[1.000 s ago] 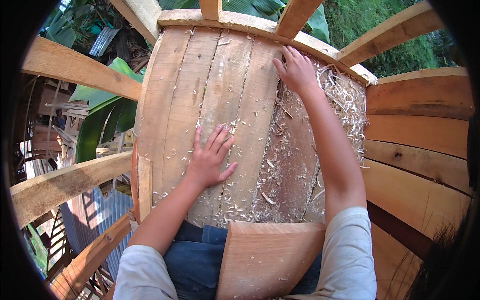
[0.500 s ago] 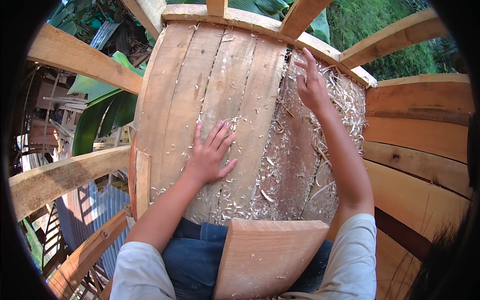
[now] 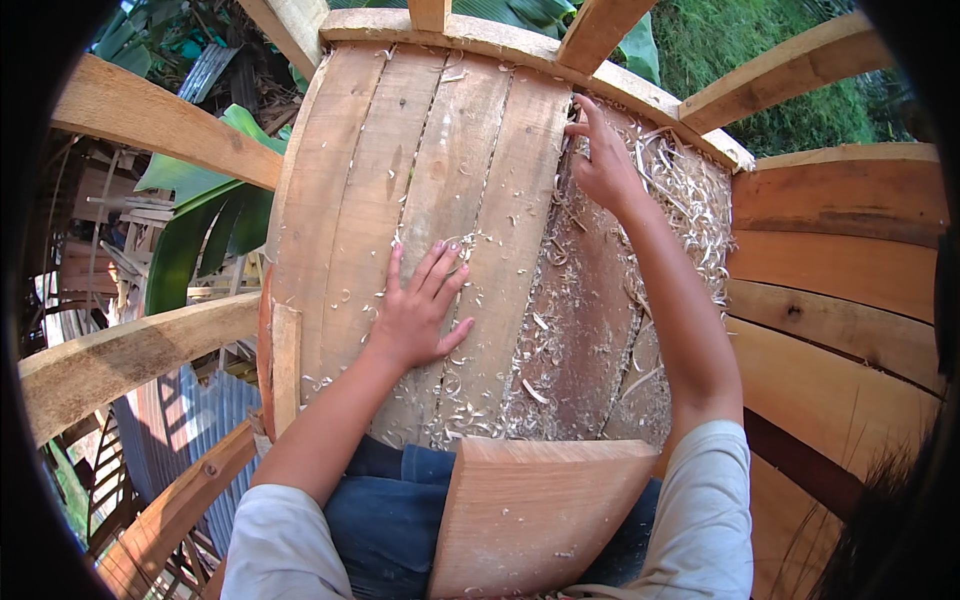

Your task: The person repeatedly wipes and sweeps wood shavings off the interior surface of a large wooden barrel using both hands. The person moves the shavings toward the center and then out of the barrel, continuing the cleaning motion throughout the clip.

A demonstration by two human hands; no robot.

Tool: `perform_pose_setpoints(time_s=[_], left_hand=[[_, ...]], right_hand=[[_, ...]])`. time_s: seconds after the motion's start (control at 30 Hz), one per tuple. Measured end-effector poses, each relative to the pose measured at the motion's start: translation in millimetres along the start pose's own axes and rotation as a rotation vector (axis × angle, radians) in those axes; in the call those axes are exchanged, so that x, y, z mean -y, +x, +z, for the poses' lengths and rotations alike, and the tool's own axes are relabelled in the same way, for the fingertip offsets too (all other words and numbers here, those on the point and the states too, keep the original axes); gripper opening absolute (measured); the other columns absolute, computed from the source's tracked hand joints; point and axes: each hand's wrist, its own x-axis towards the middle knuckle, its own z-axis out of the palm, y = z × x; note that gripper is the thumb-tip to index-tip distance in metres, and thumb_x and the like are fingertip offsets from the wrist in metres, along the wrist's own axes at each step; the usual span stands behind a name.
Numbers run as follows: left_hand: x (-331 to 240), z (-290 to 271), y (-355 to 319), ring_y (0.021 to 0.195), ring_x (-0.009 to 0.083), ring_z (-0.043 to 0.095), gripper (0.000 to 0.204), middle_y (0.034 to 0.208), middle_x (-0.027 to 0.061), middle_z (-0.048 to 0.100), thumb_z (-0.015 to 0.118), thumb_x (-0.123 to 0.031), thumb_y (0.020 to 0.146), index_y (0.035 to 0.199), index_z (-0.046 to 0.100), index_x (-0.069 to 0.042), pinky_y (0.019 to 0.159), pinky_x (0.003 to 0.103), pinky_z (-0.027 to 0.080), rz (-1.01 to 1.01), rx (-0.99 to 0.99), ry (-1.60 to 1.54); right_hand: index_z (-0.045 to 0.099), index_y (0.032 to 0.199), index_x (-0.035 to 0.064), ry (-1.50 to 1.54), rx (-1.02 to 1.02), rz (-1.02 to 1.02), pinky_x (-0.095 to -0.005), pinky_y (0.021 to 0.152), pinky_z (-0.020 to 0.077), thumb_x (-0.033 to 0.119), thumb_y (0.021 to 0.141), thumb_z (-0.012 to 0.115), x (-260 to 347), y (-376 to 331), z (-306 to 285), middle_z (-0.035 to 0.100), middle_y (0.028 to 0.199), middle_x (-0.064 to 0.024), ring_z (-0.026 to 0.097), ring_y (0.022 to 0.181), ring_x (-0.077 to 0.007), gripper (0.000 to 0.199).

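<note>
My left hand [image 3: 415, 315] rests flat on the pale wooden planks [image 3: 345, 210], its fingers spread and holding nothing. Further off to the right, my right hand [image 3: 606, 172] is at the far end of a darker reddish plank [image 3: 585, 290]. Its index finger reaches toward the gap beside the last pale plank, and the other fingers are loosely bent with no object in them. Curled wood shavings [image 3: 695, 200] lie thickest to the right of that hand. A thick, smooth board [image 3: 540, 515] stands tilted across my lap, touched by neither hand.
A wooden crossbeam [image 3: 480, 38] edges the planks at the far side. Curved timber ribs [image 3: 160, 115] stick out left, and others rise ahead. Side planking [image 3: 840, 270] walls the right. Beyond the left edge are a large green leaf [image 3: 205, 185] and corrugated metal sheets [image 3: 200, 425].
My right hand has moved a little to the left, from over the reddish plank to the seam by the pale plank. The left hand has stayed in place.
</note>
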Motion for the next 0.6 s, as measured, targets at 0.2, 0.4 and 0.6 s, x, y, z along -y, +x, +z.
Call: perform_pose_setpoints(time_s=[0.2,0.4,0.6], left_hand=[[0,0,-1,0.148,0.0264,0.029,0.065,0.154,0.0132,0.038,0.065,-0.044,0.086,0.139,0.049,-0.01,0.12,0.064,0.007,0.0,-0.002,-0.032],[2,2,0,0.148,0.0243,0.028,0.066,0.155,0.0108,0.038,0.062,-0.049,0.087,0.14,0.049,-0.012,0.12,0.065,0.009,0.011,-0.007,-0.004],[0,0,0,0.149,0.0262,0.028,0.065,0.155,0.0128,0.038,0.064,-0.044,0.086,0.139,0.047,-0.011,0.12,0.064,0.007,0.0,0.0,-0.033]], right_hand=[[0.039,0.14,0.005,0.08,0.123,0.131,-0.0462,0.099,0.0445,-0.006,0.072,0.053,6,6,-8,0.071,0.103,-0.0175,0.061,0.111,-0.0389,0.07],[0.041,0.139,0.0049,-0.036,-0.025,0.029,-0.0458,0.097,0.0457,-0.006,0.071,0.054,-5,7,-4,0.07,0.103,-0.0168,0.062,0.109,-0.0392,0.07],[0.037,0.143,0.0075,-0.016,0.049,0.004,-0.0456,0.097,0.0455,-0.007,0.071,0.051,4,5,0,0.069,0.107,-0.018,0.061,0.108,-0.0387,0.075]])
